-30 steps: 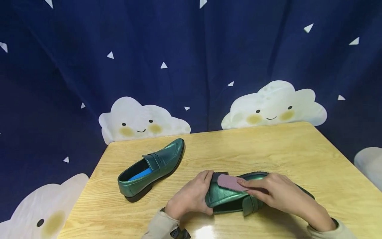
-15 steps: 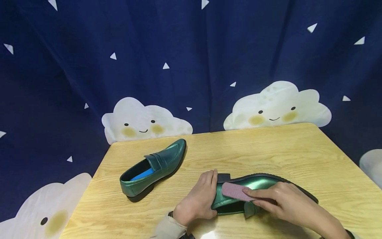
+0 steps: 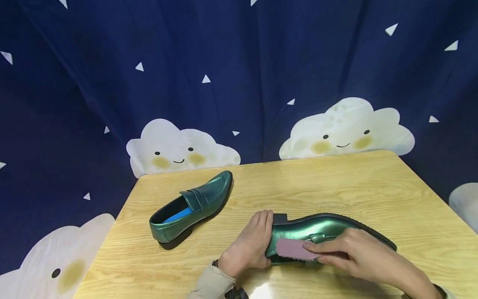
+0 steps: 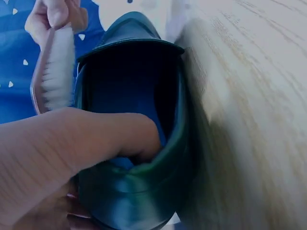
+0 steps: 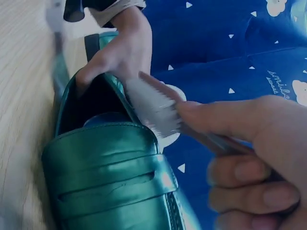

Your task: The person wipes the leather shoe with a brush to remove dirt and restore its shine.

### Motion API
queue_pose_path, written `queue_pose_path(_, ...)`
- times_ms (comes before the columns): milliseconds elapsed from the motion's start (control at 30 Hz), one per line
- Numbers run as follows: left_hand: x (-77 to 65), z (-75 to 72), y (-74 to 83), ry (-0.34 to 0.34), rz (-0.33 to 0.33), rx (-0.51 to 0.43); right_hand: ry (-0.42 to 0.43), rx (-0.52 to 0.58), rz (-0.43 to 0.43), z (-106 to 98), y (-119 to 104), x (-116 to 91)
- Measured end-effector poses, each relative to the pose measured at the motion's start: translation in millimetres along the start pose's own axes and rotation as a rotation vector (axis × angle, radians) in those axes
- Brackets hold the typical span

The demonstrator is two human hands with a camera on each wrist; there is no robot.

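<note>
A green metallic loafer (image 3: 317,226) lies tipped on its side, its dark sole turned away and its opening towards me. My left hand (image 3: 246,243) grips it by the heel, and in the left wrist view the thumb (image 4: 112,134) is hooked inside the opening. With my right hand (image 3: 360,254) I hold a brush by its handle. The brush's pink back (image 3: 293,248) faces up in the head view, over the loafer's side near the opening. White bristles (image 5: 152,106) face the shoe in the right wrist view, close along the opening's edge.
A matching green loafer (image 3: 194,209) with a blue insole stands upright at the left of the wooden table (image 3: 336,182). Behind the table hangs a dark blue curtain (image 3: 239,74) printed with clouds and white triangles.
The brush has moved down the loafer's side, from near the sole towards the opening. My left hand and the loafer sit slightly farther right, and more of the side shows. The other loafer stays put.
</note>
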State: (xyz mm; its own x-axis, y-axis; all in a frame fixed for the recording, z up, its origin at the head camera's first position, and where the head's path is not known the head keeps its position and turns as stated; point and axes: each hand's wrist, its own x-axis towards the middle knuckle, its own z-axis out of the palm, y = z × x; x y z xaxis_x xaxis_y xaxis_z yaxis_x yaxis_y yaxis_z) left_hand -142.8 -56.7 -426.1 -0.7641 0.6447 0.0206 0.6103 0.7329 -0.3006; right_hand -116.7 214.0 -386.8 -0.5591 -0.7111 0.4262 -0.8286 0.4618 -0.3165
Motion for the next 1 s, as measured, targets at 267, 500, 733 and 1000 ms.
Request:
queue_pose_path(267,-1.4,-0.7,-3.7,-0.015,0.001,-0.114,0.000,-0.023,0.108,-1,3,-3)
queue_pose_path(500,-0.7,-3.2,-5.1,-0.064,0.000,-0.180,0.003,0.036,0.030,-4,2,-4)
queue_pose_path(733,-1.5,-2.9,-7.7,-0.076,0.013,-0.226,-0.008,0.013,0.067,-4,3,-4)
queue_pose_path(1000,-2.1,-1.4,-10.4,-0.075,0.010,-0.253,0.024,-0.044,0.027,-7,0,-4)
